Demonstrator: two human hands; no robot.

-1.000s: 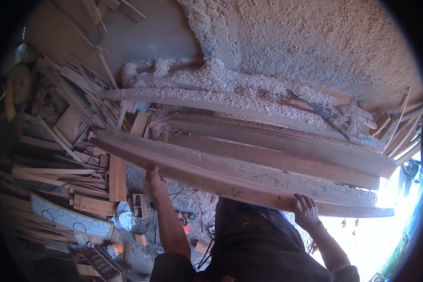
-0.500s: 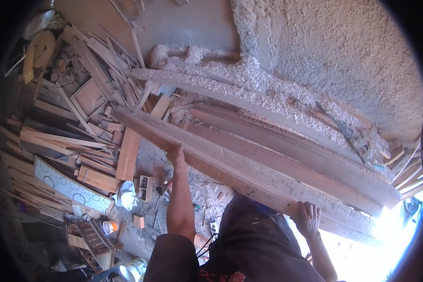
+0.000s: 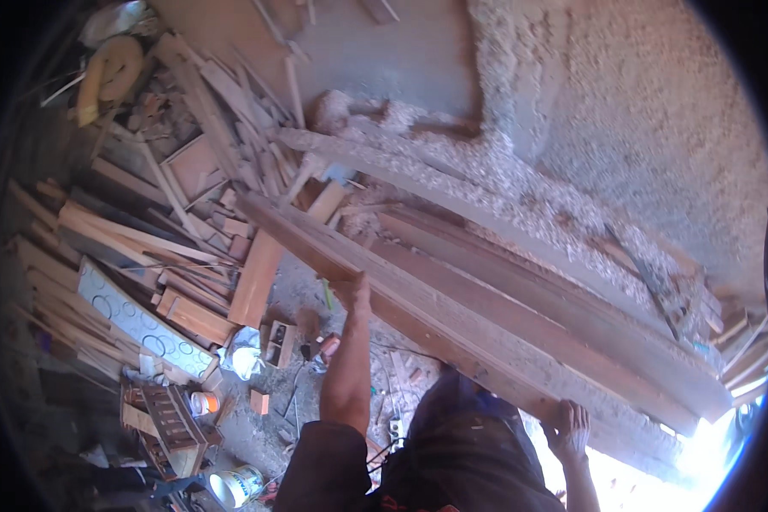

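Observation:
A long wooden plank (image 3: 439, 341) slants across the middle, from upper left down to lower right. My left hand (image 3: 356, 288) grips its near edge toward the far left part, the fingers partly hidden beneath the wood. Closer to the bright right side, my right hand (image 3: 567, 429) is closed over the same near edge, with its fingers curled on the wood. Just beyond lie more long boards (image 3: 486, 277), side by side. Past them a shavings-covered beam (image 3: 435, 177) runs along the wall.
Scrap wood strips (image 3: 145, 235) are heaped on the left, with a patterned curved panel (image 3: 136, 320) among them. A slatted wooden crate (image 3: 166, 431), a white bucket (image 3: 235, 485), a small orange-and-white tub (image 3: 203, 403) and a wood block (image 3: 259, 401) stand on the floor. Wood shavings (image 3: 520, 183) line the rough wall.
The surroundings have shifted right and slightly down in view. Both hands keep their hold on the plank, which stays at a similar slant.

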